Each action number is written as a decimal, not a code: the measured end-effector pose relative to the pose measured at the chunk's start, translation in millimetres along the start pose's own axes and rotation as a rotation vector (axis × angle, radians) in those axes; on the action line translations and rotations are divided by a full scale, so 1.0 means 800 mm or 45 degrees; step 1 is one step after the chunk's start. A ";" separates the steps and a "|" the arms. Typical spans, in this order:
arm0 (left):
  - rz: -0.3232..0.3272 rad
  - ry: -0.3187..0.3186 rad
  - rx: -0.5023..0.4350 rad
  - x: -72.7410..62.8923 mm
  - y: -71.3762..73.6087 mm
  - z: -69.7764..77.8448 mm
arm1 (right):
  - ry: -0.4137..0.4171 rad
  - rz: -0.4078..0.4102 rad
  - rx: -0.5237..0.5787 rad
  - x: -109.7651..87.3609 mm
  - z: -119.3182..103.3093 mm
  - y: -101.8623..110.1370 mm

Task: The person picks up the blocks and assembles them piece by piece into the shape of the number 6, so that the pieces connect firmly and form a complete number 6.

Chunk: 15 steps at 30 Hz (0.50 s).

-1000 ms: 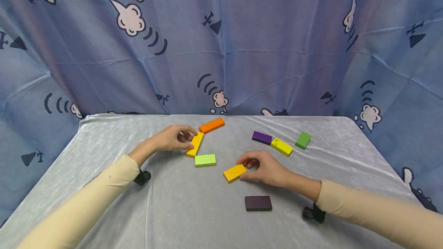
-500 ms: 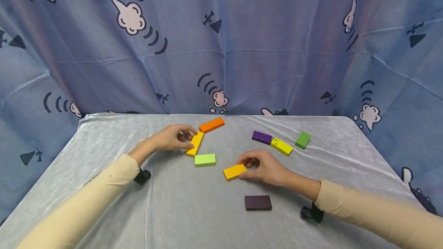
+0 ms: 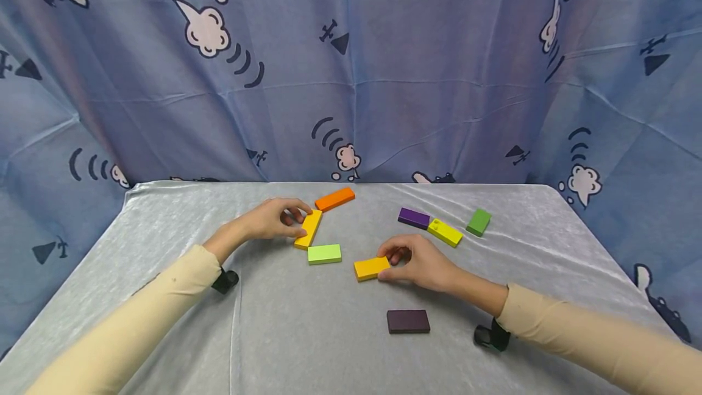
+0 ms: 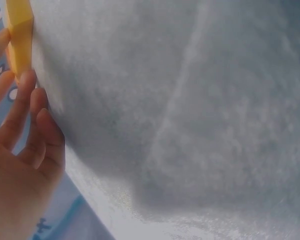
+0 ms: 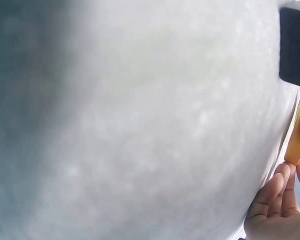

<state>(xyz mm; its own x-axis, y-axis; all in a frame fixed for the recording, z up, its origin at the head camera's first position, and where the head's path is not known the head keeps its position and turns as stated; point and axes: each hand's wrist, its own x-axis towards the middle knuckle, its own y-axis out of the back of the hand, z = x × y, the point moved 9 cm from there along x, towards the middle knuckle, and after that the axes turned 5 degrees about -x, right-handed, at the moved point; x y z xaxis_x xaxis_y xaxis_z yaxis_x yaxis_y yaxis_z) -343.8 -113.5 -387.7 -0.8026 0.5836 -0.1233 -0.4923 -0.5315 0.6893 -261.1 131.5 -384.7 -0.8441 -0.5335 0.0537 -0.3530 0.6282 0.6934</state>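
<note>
Head view: we are seeing the left hand point(image 3: 272, 219) pinching a yellow block point(image 3: 309, 230) between thumb and fingers near the far edge of the grey cloth point(image 3: 296, 340); the right hand point(image 3: 421, 266) is pinching an amber block point(image 3: 370, 268) farther from that edge. A lime block point(image 3: 324, 253) is lying between them.

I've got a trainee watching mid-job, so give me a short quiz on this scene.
1. True or false: the right hand holds a lime-green rectangular block.
2. Lowest in the head view: A) purple rectangular block; B) dark-brown rectangular block; C) dark-green rectangular block?
3. Which block lies just beyond the long yellow rectangular block in the left hand?

Key: 1. False; the right hand pinches an amber-yellow rectangular block. 2. B. 3. The bright-orange rectangular block.
</note>
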 end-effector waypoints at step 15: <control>0.008 -0.018 -0.029 -0.001 0.001 0.000 | -0.023 0.077 0.010 0.007 0.002 0.008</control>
<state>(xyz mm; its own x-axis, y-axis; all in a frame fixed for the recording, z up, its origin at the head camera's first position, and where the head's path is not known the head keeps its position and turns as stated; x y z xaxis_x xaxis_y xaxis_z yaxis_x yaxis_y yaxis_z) -343.4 -114.1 -387.1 -0.8010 0.5887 -0.1090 -0.4951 -0.5490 0.6734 -268.6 133.5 -381.4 -0.8712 -0.4840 0.0822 -0.3040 0.6634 0.6837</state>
